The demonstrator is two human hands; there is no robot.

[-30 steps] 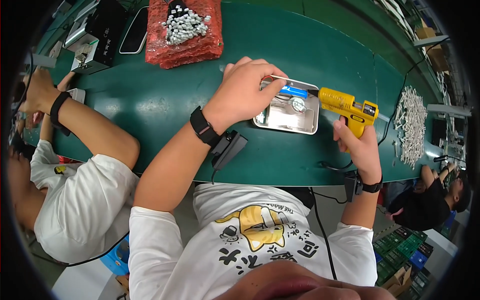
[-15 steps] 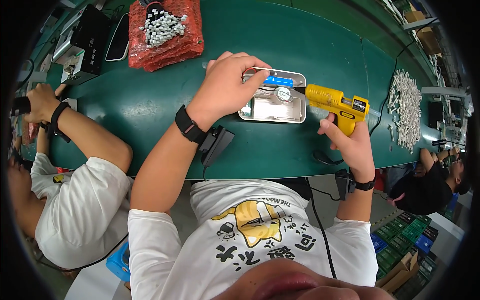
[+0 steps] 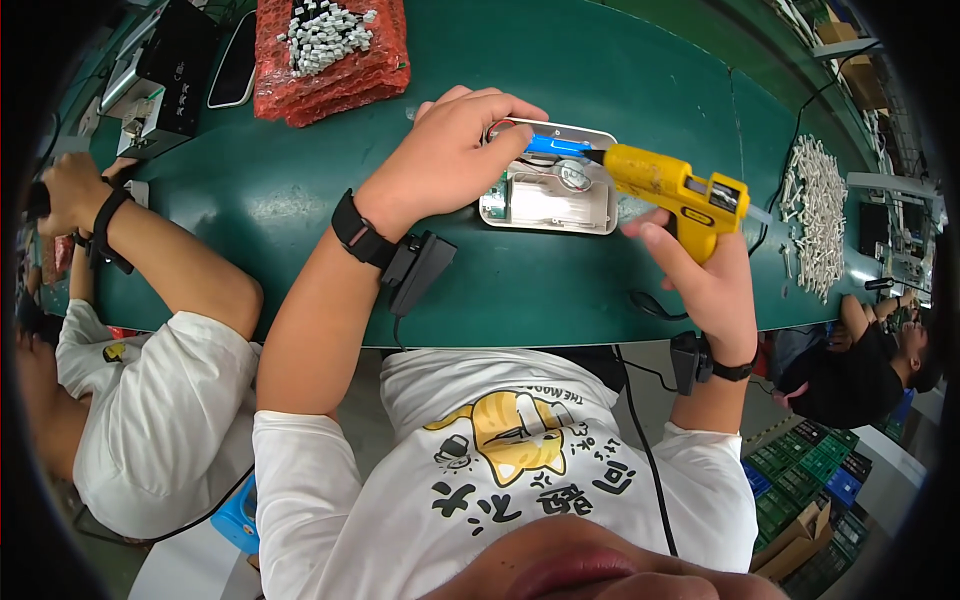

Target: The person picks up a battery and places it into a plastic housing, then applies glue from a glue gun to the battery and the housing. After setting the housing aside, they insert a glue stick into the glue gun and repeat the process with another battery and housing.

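A shallow white plastic housing (image 3: 560, 221) lies open-side up on the table. Inside it are a blue cylindrical battery (image 3: 556, 146) along the far wall, a round silver part (image 3: 573, 176), thin wires and a bit of green circuit board. My left hand (image 3: 463, 150) grips the housing's left end, its index finger along the far rim and its thumb on the battery's left end. A yellow hot glue gun (image 3: 650, 177) is held in my right hand (image 3: 697, 262), with the dark nozzle touching or just above the battery's right end. The left hand's other fingertips are hidden.
Red bubble-wrap packs (image 3: 335, 88) with white-connector cables (image 3: 325, 38) lie far left, near a phone (image 3: 234, 62) and a black box device (image 3: 170, 80). A pile of small white parts (image 3: 815, 215) sits at right. Co-workers flank both sides; a person's arm (image 3: 180, 250) rests left.
The glue gun has risen slightly away from me, its nozzle shifting from beside the round part to the battery's right end. My left thumb has moved slightly left along the battery.
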